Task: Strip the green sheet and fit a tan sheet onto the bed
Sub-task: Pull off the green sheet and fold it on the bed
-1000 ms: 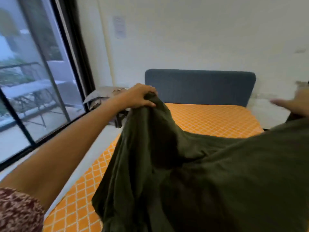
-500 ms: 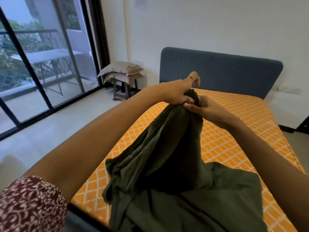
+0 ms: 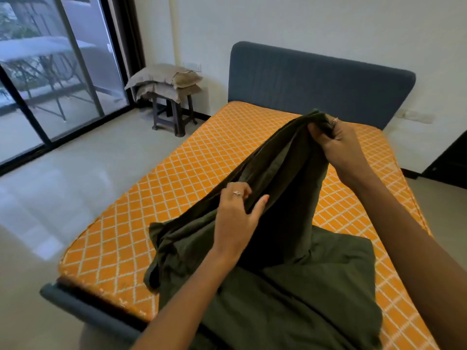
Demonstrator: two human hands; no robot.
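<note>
By the window, folded tan bedding (image 3: 166, 78) waits on a stool (image 3: 174, 114). On the bare mattress (image 3: 177, 173), the left hand (image 3: 237, 221) pinches the green sheet (image 3: 290, 286) mid-fold while the right hand (image 3: 341, 150) grips its raised bunched edge; soft, light cloth, probably best gathered by its hems.

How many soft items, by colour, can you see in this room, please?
Green: 1, the sheet held by the left hand and right hand
Orange: 1, the mattress
Tan: 2, the pillows
Total: 4
</note>
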